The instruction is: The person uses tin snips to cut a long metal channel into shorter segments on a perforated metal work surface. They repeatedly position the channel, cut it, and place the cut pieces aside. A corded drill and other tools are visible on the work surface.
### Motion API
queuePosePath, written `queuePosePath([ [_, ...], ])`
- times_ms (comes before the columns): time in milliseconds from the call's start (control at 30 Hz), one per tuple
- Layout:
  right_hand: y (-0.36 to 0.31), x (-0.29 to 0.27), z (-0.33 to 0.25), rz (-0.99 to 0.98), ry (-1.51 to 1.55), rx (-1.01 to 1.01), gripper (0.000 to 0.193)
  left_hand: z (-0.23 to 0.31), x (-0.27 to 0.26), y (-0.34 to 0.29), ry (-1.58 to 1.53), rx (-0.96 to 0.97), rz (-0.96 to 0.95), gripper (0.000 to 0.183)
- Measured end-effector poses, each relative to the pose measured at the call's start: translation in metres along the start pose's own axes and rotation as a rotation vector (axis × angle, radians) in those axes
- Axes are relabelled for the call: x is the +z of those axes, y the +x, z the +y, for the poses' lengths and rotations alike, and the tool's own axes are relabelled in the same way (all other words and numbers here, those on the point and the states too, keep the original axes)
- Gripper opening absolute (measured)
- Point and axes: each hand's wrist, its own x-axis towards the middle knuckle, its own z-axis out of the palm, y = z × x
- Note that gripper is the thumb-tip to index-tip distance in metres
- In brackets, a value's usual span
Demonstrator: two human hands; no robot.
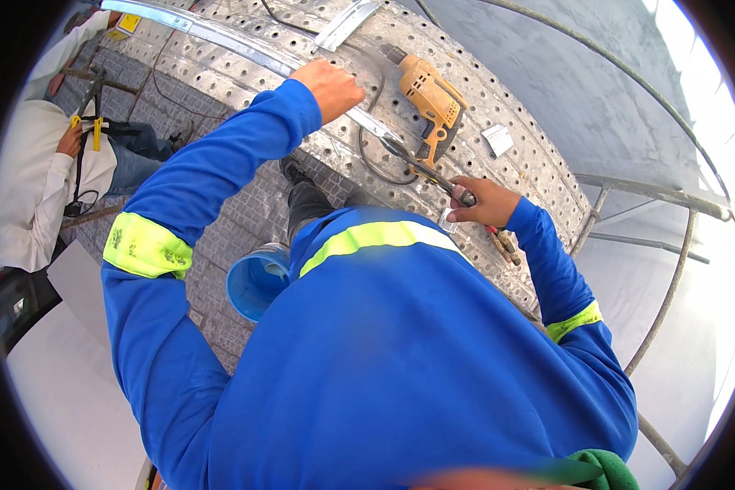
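Note:
My left hand (328, 86) is closed in a fist on a long shiny metal strip (220, 37) that lies across a perforated metal platform (514, 139). My right hand (482, 202) grips the dark handles of a pair of pliers (429, 173), whose jaws reach the same strip a little to the right of my left hand. Both arms are in blue sleeves with yellow reflective bands. A yellow electric drill (433, 96) lies on the platform just beyond the pliers, its black cable looping under the strip.
A second short metal strip (347, 23) and a small white card (498, 139) lie on the platform. A blue bucket (255, 282) stands on the paving below. A person in white (33, 171) stands at left. Curved scaffold rails (670, 196) run at right.

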Motion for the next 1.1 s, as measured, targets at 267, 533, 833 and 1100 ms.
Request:
queuePosePath([
  [267,0.005,0.012,0.002,0.130,-0.091,-0.023,0.062,0.001,0.002,0.000,0.002,-0.022,-0.043,0.016],
  [533,0.011,0.026,0.010,0.247,-0.068,-0.108,0.051,0.004,0.004,-0.003,-0.036,-0.055,-0.142,0.012],
  [833,0.008,0.020,0.014,0.120,0.004,-0.033,0.055,0.012,0.007,-0.006,-0.019,-0.041,-0.069,0.010],
  [1100,0.015,0.021,0.025,0.166,-0.120,-0.045,0.059,0.011,0.003,-0.008,0.002,-0.057,-0.069,0.010],
])
